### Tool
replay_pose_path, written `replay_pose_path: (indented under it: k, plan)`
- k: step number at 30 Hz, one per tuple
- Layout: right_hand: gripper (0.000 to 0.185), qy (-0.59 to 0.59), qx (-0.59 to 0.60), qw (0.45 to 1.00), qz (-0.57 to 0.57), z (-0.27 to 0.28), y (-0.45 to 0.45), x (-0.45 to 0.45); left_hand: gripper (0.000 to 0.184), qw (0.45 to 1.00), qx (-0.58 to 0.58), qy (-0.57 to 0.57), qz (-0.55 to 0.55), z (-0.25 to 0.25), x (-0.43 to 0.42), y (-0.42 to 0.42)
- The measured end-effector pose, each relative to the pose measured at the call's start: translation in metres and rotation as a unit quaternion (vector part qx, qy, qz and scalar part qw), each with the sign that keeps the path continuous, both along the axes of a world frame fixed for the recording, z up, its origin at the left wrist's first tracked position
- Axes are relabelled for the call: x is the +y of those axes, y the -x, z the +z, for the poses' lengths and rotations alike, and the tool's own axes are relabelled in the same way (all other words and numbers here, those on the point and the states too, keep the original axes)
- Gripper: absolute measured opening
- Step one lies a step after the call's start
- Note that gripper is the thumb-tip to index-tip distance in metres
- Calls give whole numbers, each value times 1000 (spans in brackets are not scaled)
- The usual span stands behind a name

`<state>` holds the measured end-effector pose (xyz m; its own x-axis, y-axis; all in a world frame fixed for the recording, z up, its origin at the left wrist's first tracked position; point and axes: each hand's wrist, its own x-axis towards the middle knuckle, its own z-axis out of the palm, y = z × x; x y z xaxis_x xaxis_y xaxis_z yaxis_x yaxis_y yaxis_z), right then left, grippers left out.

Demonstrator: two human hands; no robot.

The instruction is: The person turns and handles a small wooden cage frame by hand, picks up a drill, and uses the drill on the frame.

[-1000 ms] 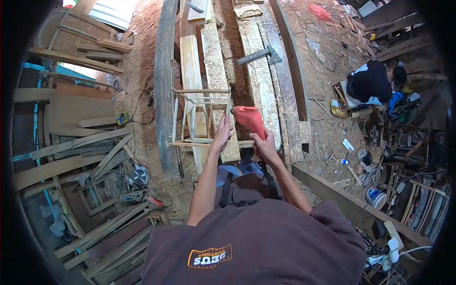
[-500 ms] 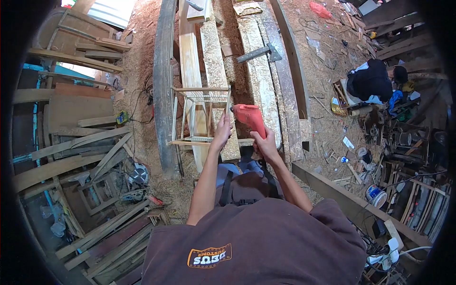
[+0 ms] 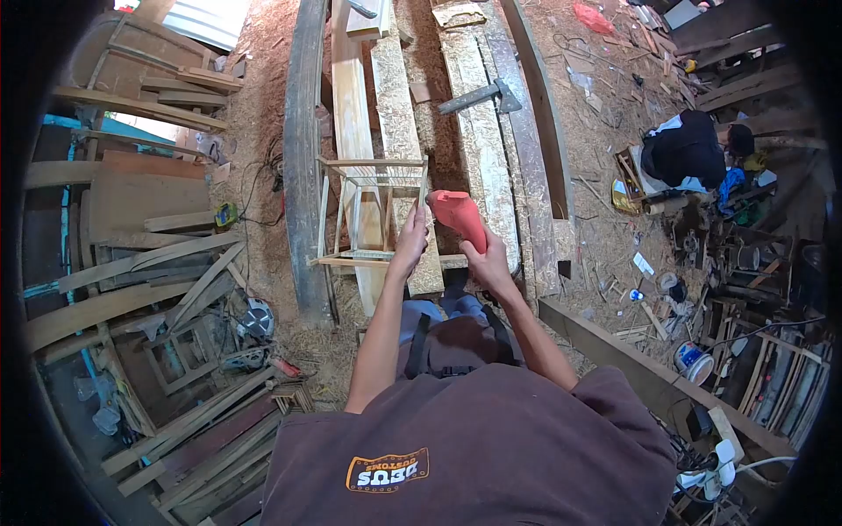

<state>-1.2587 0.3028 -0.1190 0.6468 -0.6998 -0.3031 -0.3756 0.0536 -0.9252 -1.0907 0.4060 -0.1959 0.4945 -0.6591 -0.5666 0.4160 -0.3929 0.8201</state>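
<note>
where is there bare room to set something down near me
The pale plank under the axe has room on its near stretch, right of the drill, among shavings. The smooth left plank looks open beyond the wooden frame. Crowded: around that frame, where the left hand grips, and at the drill in the right hand.

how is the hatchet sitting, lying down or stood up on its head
Lying down: the hatchet has its handle stretched sideways across the pale plank, not pointing up.
</note>
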Motion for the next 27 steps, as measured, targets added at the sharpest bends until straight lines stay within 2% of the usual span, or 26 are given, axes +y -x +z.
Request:
replay_pose_path:
  k: [5,9,12,15,18,21,23,25,27]
  plan:
    - [50,-34,-18,999,-21,-13,-1,-8,63,992,-110,6,64,2,4,6]
    - [59,-6,-46,999,1,-10,-3,-14,61,963,-260,-25,71,-15,6,4]
    - [70,77,-77,994,14,4,-11,-15,55,955,-290,-12,64,-8,4,4]
    - [80,-67,6,997,47,28,-13,-25,52,975,-214,-20,48,12,6,2]
    - [86,-115,9,992,43,44,-19,-28,50,968,-248,-35,33,11,12,-2]
    - [89,-109,41,990,74,55,-23,-35,51,967,-248,-63,7,22,15,-4]
    - [90,-51,32,992,109,38,-24,-39,50,956,-277,-90,-36,26,16,-7]
    - [91,-52,47,989,127,52,-29,-37,50,942,-306,-112,-75,33,17,-11]
    - [90,-111,85,982,126,70,-31,-33,49,927,-335,-131,-110,40,19,-14]
